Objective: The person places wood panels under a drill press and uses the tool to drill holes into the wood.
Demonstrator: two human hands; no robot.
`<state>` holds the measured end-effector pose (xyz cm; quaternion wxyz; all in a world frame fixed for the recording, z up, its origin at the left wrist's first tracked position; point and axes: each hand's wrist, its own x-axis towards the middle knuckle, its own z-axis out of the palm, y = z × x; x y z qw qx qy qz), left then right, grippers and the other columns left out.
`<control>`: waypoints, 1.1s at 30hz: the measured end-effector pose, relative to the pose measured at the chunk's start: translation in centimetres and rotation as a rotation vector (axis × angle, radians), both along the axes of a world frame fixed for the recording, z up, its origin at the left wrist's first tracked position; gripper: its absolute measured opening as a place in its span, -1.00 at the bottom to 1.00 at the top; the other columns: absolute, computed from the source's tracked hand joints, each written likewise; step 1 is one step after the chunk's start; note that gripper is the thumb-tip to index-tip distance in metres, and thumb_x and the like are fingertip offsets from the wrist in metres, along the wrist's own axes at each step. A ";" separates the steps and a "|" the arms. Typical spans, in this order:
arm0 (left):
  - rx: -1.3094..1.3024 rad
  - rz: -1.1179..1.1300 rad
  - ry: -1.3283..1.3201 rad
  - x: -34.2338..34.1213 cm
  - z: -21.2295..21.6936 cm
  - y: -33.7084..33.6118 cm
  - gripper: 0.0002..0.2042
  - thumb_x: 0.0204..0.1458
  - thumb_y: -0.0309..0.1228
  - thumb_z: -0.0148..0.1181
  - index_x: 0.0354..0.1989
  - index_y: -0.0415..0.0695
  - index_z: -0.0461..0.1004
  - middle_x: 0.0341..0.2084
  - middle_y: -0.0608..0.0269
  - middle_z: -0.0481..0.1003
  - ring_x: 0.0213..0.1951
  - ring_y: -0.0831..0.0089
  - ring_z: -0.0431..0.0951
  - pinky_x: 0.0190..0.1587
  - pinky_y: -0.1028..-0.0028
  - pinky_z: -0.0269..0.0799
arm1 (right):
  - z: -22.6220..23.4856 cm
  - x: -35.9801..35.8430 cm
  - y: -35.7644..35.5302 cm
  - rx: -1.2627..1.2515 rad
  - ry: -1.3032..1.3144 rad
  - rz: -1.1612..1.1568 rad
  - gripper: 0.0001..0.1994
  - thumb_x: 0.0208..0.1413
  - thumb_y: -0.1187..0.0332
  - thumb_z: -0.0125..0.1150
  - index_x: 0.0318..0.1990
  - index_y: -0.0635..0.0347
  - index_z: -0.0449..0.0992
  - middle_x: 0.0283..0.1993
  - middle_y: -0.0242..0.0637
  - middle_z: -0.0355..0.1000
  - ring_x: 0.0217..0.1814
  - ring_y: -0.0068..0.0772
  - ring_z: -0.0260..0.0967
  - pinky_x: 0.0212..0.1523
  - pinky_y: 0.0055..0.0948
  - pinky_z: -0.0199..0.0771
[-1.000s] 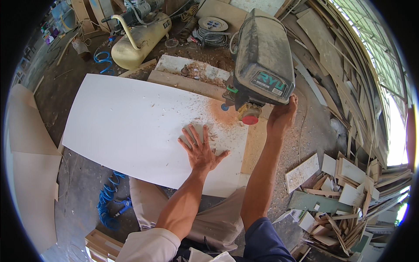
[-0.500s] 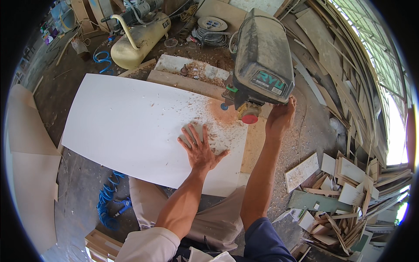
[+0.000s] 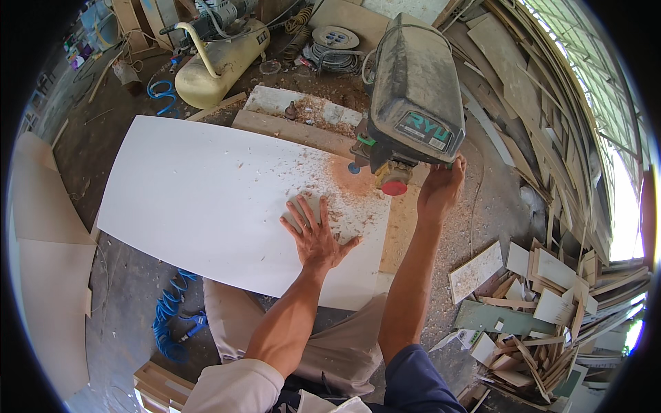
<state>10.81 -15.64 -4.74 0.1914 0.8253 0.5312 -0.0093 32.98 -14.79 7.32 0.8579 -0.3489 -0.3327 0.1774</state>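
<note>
A white board (image 3: 200, 186) lies across my lap and under a dusty dark drill press (image 3: 413, 89) with a red round knob (image 3: 394, 188) at its front. My left hand (image 3: 315, 230) rests flat on the board with fingers spread, among wood chips. Up at the drill press's lower right side is my right hand (image 3: 441, 187), its fingers curled closed; what they grip is mostly hidden by the machine. Reddish sawdust (image 3: 351, 175) is heaped beneath the head, around a small blue disc (image 3: 354, 168). The drill bit itself cannot be made out.
A cream air compressor (image 3: 220, 65) and a cable reel (image 3: 335, 48) stand behind. A coiled blue air hose (image 3: 167, 316) lies at the lower left. Wood offcuts (image 3: 530, 310) pile up at the right, below leaning planks (image 3: 516, 76). Brown sheets (image 3: 51, 275) stand at far left.
My right hand has shifted very slightly down beside the drill press. My left hand and the board stay where they were.
</note>
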 end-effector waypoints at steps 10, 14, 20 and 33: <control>-0.020 -0.008 -0.007 0.0 0.2 0.1 0.31 -0.20 0.61 -0.02 0.55 -0.03 -0.46 0.46 -0.37 -0.58 0.46 -0.36 -0.64 0.32 -0.43 -0.69 | -1.3 1.0 -0.2 0.020 -0.024 0.039 -0.85 0.38 0.25 0.00 -0.08 0.08 0.41 -0.10 -0.45 0.40 -0.01 -0.57 0.27 0.12 -0.44 0.15; -0.033 -0.006 -0.004 0.0 0.4 0.1 0.32 -0.20 0.60 0.00 0.55 -0.03 -0.47 0.46 -0.37 -0.58 0.46 -0.36 -0.64 0.32 -0.43 -0.69 | -1.4 0.8 -0.3 0.015 -0.020 0.019 -0.86 0.37 0.26 0.00 -0.08 0.08 0.40 -0.11 -0.45 0.39 -0.01 -0.57 0.27 0.12 -0.44 0.14; -0.050 -0.002 0.005 0.0 0.6 0.2 0.32 -0.20 0.60 0.01 0.55 -0.02 -0.47 0.46 -0.36 -0.58 0.46 -0.36 -0.64 0.32 -0.43 -0.70 | -1.2 0.2 -0.3 0.014 -0.012 0.006 -0.85 0.38 0.26 -0.01 -0.09 0.09 0.40 -0.13 -0.46 0.38 0.00 -0.57 0.30 0.14 -0.44 0.18; -0.030 0.002 -0.004 0.1 0.2 0.0 0.32 -0.21 0.61 0.01 0.55 0.00 -0.46 0.47 -0.36 -0.57 0.46 -0.34 -0.64 0.33 -0.42 -0.70 | -2.2 0.5 -0.7 0.029 0.016 -0.005 -0.88 0.39 0.30 -0.02 -0.10 0.09 0.40 -0.12 -0.47 0.34 0.03 -0.57 0.29 0.17 -0.39 0.19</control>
